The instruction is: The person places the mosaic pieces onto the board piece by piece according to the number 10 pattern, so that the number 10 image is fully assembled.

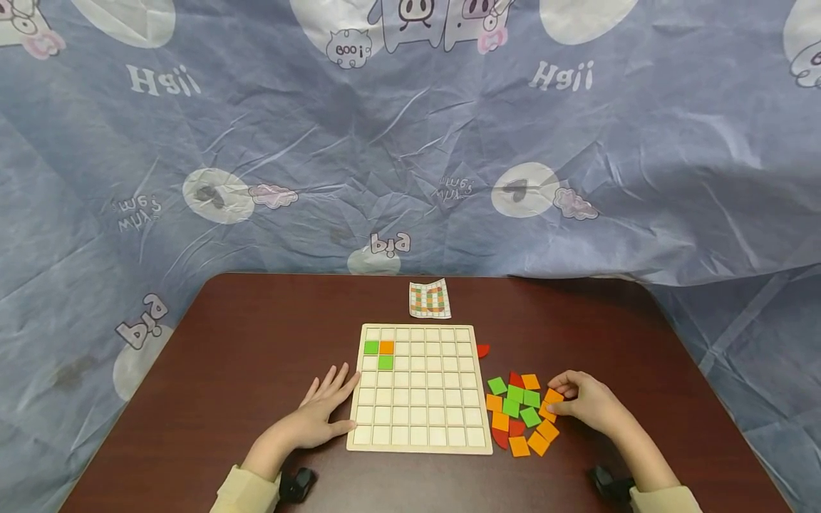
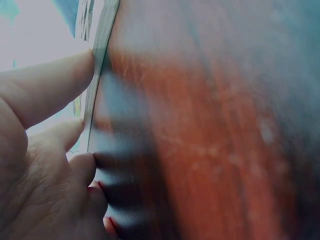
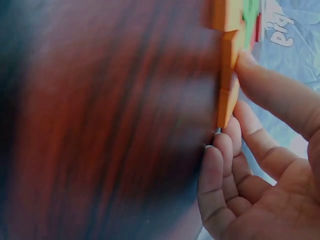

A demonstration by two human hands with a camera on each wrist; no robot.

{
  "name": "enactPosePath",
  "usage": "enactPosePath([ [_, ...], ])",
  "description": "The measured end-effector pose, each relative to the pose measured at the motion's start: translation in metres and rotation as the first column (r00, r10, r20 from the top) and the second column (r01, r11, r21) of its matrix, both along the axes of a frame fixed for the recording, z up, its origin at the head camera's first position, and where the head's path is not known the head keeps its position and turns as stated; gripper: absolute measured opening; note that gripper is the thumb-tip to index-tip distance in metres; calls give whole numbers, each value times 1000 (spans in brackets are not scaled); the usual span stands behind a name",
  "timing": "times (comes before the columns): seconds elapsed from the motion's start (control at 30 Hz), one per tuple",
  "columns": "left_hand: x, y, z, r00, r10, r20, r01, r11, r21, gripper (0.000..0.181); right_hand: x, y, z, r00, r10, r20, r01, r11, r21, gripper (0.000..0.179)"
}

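At right fingers (image 3: 260, 142), square orange tiles (image 1: 554, 395), askew

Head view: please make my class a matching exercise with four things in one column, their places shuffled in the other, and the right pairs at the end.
Things
1. Person's left hand
2. Person's right hand
3. Small white paper card with a coloured grid pattern
4. Single orange square tile set in the cream gridded board

Places
A. Beyond the board's far edge
B. Directly right of one green square tile and above another
C. At the board's left edge
D. At the loose orange square tiles

Pairs: 1-C, 2-D, 3-A, 4-B
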State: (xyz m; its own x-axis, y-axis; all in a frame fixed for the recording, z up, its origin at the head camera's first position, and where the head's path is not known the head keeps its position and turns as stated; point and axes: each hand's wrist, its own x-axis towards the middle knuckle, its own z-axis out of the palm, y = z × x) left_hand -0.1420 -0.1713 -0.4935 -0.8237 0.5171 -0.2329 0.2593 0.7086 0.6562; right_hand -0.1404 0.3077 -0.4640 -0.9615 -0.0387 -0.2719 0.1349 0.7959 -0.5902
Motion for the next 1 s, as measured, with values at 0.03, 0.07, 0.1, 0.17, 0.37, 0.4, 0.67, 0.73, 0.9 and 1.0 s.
enactPosePath([
  [0.03, 0, 0, 0, 1000, 0, 0, 0, 1000, 2, 81, 0, 0, 0, 1000, 1, 0, -1, 1000, 12, 42],
  [0.07, 0, 0, 0, 1000, 1, 0, -1, 1000, 5, 81, -1, -1, 0, 1000, -4, 4, 4, 1000, 19, 42],
  [0.1, 0, -1, 0, 1000, 1, 1, -1, 1000, 3, 81, -1, -1, 0, 1000, -7, 9, 7, 1000, 24, 41],
  [0.17, 0, -1, 1, 1000, 0, 3, 0, 1000, 7, 81, -2, -2, 0, 1000, -11, 19, 10, 1000, 27, 41],
  [0.37, 2, -1, 3, 1000, -2, 7, 2, 1000, 12, 81, -3, 1, 0, 999, -16, 45, 15, 1000, 27, 36],
  [0.4, 2, -1, 3, 1000, -3, 7, 3, 1000, 13, 81, -4, 1, 0, 999, -18, 46, 17, 1000, 24, 34],
  [0.67, 1, 0, 6, 1000, -9, -9, 9, 1000, 12, 80, -2, 7, 1, 1000, -2, 10, 2, 1000, 3, 32],
  [0.73, 1, 0, 6, 1000, -7, -7, 7, 1000, 7, 80, -2, 6, 2, 1000, -3, 4, 3, 1000, 2, 31],
  [0.9, 0, 0, 3, 1000, -11, -23, 11, 1000, -2, 80, -1, 3, 2, 1000, -7, -16, 7, 1000, -4, 29],
  [1.0, 0, 0, 3, 999, -10, -34, 9, 1000, -10, 80, 0, -1, 3, 999, -6, -36, 6, 1000, -9, 29],
])
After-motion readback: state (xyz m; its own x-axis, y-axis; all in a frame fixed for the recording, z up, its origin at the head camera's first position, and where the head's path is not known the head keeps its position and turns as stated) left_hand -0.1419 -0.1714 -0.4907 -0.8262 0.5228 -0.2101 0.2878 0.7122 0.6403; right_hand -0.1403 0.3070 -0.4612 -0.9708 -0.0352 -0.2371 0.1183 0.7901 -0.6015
